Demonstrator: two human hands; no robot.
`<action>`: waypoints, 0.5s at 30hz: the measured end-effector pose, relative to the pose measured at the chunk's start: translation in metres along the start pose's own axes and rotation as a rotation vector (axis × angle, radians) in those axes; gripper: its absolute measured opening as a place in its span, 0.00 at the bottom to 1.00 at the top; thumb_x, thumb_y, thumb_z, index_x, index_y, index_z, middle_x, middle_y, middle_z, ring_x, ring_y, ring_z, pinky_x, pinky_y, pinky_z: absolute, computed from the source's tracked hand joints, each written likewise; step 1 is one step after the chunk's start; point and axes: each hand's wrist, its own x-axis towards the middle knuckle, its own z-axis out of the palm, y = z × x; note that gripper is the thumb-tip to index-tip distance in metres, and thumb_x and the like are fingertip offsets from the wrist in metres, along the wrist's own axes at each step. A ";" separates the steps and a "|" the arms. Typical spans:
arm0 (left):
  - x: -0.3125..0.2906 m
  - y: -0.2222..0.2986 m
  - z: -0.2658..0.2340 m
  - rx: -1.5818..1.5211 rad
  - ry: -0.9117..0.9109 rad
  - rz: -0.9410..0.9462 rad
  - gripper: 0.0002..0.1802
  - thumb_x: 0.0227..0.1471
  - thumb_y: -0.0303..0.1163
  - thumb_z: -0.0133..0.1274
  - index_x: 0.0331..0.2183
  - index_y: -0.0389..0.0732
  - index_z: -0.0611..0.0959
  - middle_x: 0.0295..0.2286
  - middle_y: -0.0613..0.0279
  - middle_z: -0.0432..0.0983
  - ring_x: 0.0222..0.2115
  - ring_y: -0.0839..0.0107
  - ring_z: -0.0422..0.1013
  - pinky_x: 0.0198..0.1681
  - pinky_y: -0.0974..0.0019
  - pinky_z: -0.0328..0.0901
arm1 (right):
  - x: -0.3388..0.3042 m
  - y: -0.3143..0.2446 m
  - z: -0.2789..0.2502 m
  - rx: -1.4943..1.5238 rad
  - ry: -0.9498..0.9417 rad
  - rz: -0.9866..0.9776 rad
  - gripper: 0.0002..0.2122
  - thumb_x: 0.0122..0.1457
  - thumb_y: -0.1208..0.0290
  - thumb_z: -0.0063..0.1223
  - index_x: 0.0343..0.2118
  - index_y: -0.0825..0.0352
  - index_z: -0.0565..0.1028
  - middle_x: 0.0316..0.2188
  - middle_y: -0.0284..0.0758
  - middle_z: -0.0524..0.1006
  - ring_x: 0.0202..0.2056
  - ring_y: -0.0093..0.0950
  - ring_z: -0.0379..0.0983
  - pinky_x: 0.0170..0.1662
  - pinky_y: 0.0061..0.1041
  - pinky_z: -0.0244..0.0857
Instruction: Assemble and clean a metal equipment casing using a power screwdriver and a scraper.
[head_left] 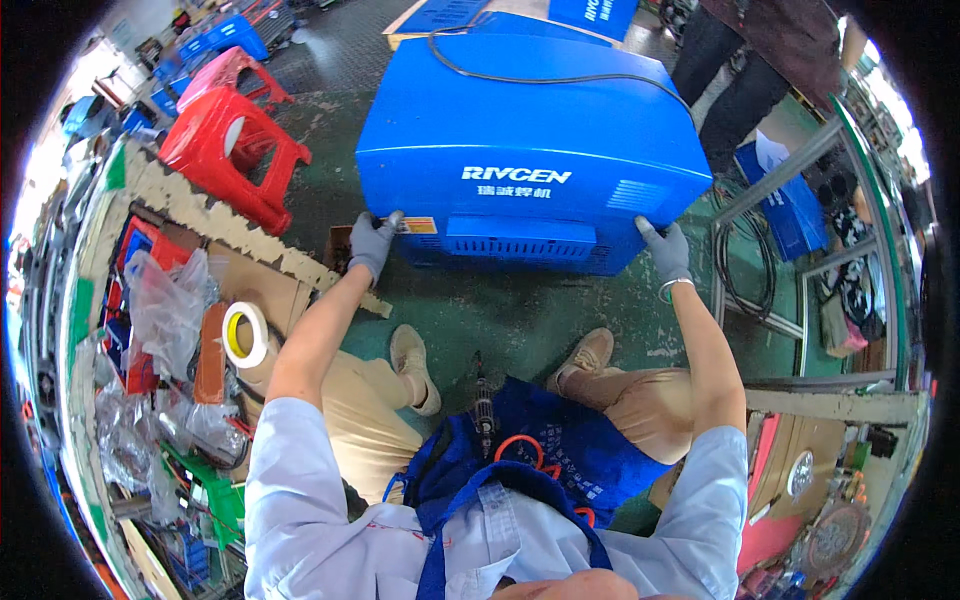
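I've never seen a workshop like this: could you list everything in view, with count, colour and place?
Box: one, blue, upper middle
Cable: one, dark, across box
Flat pieces: several, blue, top
Stools: two, red, upper left
Tape: one roll, white and yellow, left
Bags: several, clear, left
Coiled cable: one bundle, dark, right
Hand tool: one, dark and silver, lower middle
Hose: one, orange, lower middle
Co-worker: one, dark clothes, upper right
Clutter: uncountable, mixed colours, both sides
Floor: one, green, middle
Apron: one, blue, lower middle
Shirt: one, pale blue, bottom
Shoes: two, beige, lower middle
Left hand: one, grey-gloved, at box's left
Right hand: one, grey-gloved, at box's right
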 end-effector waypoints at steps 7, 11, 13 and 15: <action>-0.002 0.006 -0.001 0.029 -0.113 0.072 0.28 0.51 0.47 0.63 0.43 0.32 0.80 0.38 0.48 0.81 0.39 0.56 0.77 0.44 0.57 0.68 | 0.000 0.015 -0.006 0.034 -0.011 0.042 0.28 0.50 0.53 0.69 0.48 0.69 0.76 0.43 0.45 0.80 0.44 0.38 0.78 0.48 0.36 0.68; 0.017 -0.033 -0.006 -0.195 -0.136 0.151 0.11 0.57 0.33 0.60 0.40 0.38 0.80 0.32 0.64 0.78 0.31 0.75 0.72 0.33 0.69 0.68 | 0.012 0.024 0.005 -0.014 0.073 -0.130 0.26 0.50 0.54 0.69 0.46 0.67 0.77 0.42 0.43 0.81 0.41 0.37 0.79 0.46 0.35 0.69; 0.019 -0.036 -0.009 -0.225 -0.157 0.055 0.13 0.55 0.34 0.62 0.39 0.37 0.80 0.31 0.63 0.78 0.31 0.75 0.72 0.33 0.68 0.68 | 0.014 0.028 0.004 -0.030 0.054 -0.114 0.25 0.50 0.54 0.69 0.46 0.67 0.77 0.41 0.42 0.81 0.41 0.37 0.79 0.46 0.35 0.69; 0.016 -0.038 -0.012 -0.249 -0.181 -0.044 0.15 0.53 0.35 0.64 0.39 0.37 0.81 0.31 0.62 0.78 0.31 0.75 0.72 0.33 0.68 0.69 | 0.013 0.031 0.005 -0.043 0.032 -0.091 0.24 0.51 0.54 0.68 0.45 0.67 0.78 0.41 0.42 0.81 0.41 0.37 0.78 0.46 0.35 0.68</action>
